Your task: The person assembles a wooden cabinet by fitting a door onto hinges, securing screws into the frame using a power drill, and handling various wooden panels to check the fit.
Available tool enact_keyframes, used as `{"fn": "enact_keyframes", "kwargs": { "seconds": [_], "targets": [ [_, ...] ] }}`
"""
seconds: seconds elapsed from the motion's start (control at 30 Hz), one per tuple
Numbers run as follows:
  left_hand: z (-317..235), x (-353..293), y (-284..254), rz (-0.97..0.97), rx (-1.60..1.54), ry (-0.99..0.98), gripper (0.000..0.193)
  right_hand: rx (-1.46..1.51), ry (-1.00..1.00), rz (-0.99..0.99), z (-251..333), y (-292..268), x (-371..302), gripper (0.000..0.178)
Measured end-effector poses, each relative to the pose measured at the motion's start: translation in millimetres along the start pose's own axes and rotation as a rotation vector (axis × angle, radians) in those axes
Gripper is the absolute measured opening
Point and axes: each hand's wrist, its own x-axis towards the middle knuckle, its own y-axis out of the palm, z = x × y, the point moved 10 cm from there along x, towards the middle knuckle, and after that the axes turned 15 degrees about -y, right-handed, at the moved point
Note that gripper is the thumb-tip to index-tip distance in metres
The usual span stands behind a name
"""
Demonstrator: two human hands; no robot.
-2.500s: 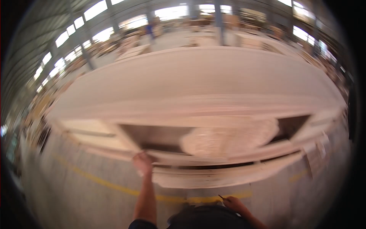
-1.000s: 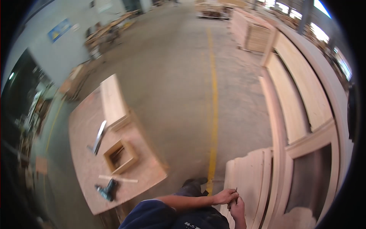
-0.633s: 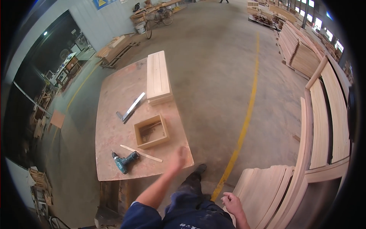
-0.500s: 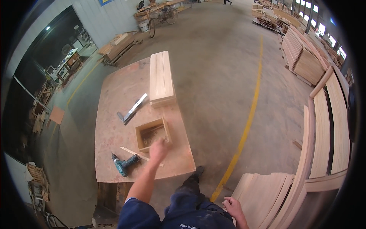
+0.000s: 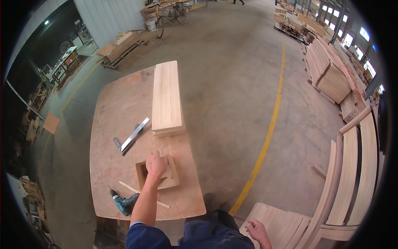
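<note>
My left hand (image 5: 156,165) is over the far part of a small open wooden box (image 5: 175,171) on the worktable. Its fingers are bent together, and whatever they may hold is hidden. Small loose bits lie in the box, partly covered by the hand. Down at my right side, my right hand (image 5: 258,230) hangs curled beside a pale wooden panel (image 5: 271,218); anything in its fingers is too small to make out. Left of the box lie a teal cordless drill (image 5: 123,203) and a thin wooden strip (image 5: 129,187), which passes under my left forearm.
The worktable (image 5: 112,99) also carries a stack of pale boards (image 5: 166,97) and a metal square (image 5: 133,136). Slatted wooden furniture (image 5: 342,178) stands at my right. A yellow line (image 5: 271,120) runs along the floor. Farther off are a bicycle (image 5: 172,18) and stacked wood panels (image 5: 327,68).
My left hand has moved from the box's near right corner to its far part. The view has shifted, so the table sits lower and more to the left. My right hand stays curled.
</note>
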Motion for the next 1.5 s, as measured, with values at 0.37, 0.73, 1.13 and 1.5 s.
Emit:
{"fn": "enact_keyframes", "kwargs": {
  "seconds": [0.37,0.73,1.13,1.5],
  "targets": [
    [-67.9,98.1,-29.1,-0.241,-0.390,-0.129,0.100,-0.117,0.027,0.070,20.5,-66.8,95.9,0.036],
    [-69.1,168.1,-23.1,-0.158,-0.256,-0.303,0.094,-0.107,-0.180,0.427,203.5,14.1,343.0,0.043],
    [-112.0,166.7,-19.7,0.113,-0.281,-0.340,0.097,0.023,-0.184,0.586,352.1,231.7,571.0,0.063],
    [-113.3,175.2,-4.5,0.164,-0.689,-0.346,0.053,-0.191,-0.419,0.635,361.7,219.9,571.6,0.056]
  ]
}}
